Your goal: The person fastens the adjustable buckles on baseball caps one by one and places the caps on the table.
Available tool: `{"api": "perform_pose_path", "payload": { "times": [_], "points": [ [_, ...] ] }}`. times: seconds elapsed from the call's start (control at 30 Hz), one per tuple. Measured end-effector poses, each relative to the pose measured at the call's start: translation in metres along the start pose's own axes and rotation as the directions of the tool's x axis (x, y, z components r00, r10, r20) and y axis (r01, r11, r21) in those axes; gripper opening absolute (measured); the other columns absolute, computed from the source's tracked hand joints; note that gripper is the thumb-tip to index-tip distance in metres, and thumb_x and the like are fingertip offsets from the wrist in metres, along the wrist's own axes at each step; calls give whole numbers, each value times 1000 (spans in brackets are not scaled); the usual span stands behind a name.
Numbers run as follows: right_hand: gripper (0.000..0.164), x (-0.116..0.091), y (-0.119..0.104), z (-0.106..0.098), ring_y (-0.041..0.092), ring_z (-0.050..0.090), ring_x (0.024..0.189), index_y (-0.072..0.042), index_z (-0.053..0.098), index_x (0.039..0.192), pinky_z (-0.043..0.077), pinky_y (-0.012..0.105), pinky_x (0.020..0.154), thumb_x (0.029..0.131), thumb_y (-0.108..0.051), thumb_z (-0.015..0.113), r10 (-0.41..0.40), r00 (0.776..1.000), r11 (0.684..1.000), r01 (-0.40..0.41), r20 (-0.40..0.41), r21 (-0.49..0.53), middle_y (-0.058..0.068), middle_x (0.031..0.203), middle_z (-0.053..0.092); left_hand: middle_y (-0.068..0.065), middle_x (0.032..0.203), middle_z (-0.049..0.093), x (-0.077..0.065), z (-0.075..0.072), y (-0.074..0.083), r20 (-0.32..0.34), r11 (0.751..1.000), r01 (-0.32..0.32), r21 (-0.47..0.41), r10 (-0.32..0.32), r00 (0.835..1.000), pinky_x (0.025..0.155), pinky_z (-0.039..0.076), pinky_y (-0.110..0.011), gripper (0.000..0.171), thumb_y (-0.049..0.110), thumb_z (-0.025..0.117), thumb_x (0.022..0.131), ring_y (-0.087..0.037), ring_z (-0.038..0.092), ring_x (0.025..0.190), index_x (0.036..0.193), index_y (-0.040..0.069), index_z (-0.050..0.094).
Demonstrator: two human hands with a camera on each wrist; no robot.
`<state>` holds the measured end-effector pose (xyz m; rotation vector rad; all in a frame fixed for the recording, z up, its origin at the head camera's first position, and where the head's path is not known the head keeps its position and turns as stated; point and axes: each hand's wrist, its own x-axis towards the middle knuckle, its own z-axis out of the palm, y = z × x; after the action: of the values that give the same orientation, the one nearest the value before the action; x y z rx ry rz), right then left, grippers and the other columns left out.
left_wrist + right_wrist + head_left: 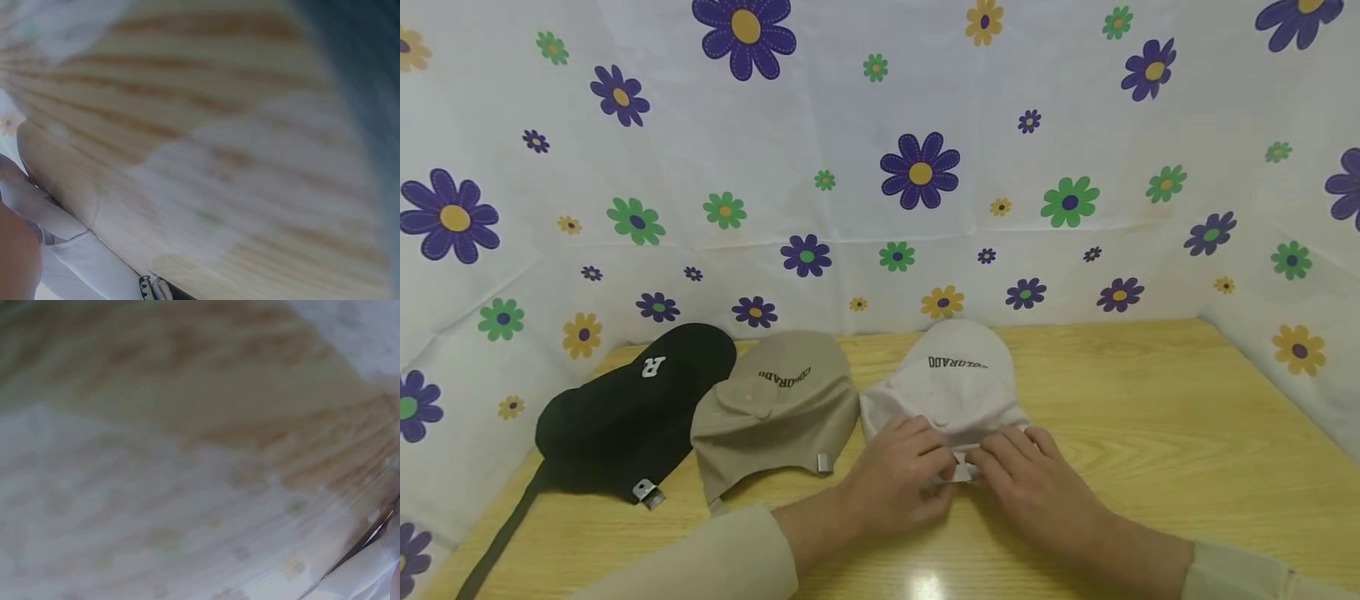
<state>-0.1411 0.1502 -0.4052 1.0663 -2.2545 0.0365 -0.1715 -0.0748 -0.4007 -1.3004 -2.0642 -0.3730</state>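
Table gleaming yellow, flowered cloth behind, black cap and beige cap off left; left hand and right hand pinch the white cap by its strap, partly hiding it.

Left hand and right hand cover much of the strap of the white cap, its ends impossible to make out! Well left of the grip, a dark strap runs off the bottom edge; both wrist views blur the tabletop.
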Motion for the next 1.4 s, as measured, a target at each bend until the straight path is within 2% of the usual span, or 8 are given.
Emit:
{"api": "perform_pose_path", "payload": {
  "times": [0.13,0.23,0.53,0.87,1.13,1.4],
  "points": [
    [45,0,0,1,20,54,98,-9,65,112,40,37,82,107,-32,26,11,1000,1000,-11,-7,-2,2,105,60,12,83,63,1,0,0,-19,1000,-8,-19,8,1000,73,39,-22,16,17,77,69,-7,53,79,73,21,62],
    [51,0,0,1,20,55,98,-9,65,111,40,37,82,109,-34,20,16,1000,1000,-16,-13,0,2,105,60,12,84,64,1,0,0,-25,1000,-17,-25,16,1000,73,39,-21,15,17,77,69,-7,53,79,74,21,63],
    [50,0,-1,2,19,55,98,-10,64,111,40,37,82,109,-35,20,6,999,1000,-6,-49,13,0,105,60,12,81,61,0,2,-1,-38,999,-33,-30,32,999,72,38,-22,15,16,77,69,-7,52,78,72,21,62],
    [42,-1,-1,1,17,54,104,-14,64,115,39,37,84,105,-35,29,-7,1000,1000,7,-7,7,-3,110,60,12,80,61,-2,3,0,-43,998,-35,-47,33,999,73,40,-21,14,16,76,70,-6,52,79,73,21,63],
    [48,-1,-2,2,17,53,104,-15,63,114,38,37,83,108,-36,20,-24,1000,1000,24,-19,-13,-4,109,59,11,80,60,-2,4,1,-64,998,-47,-45,44,997,73,40,-22,14,15,76,71,-7,52,78,73,21,64],
    [51,-2,-4,5,17,55,102,-15,64,113,38,38,83,109,-38,19,-32,999,999,32,-19,-2,-4,107,60,11,79,61,-2,5,0,-63,994,-76,-75,72,995,74,42,-22,14,16,79,71,-6,53,79,72,20,66]
  ]
}}
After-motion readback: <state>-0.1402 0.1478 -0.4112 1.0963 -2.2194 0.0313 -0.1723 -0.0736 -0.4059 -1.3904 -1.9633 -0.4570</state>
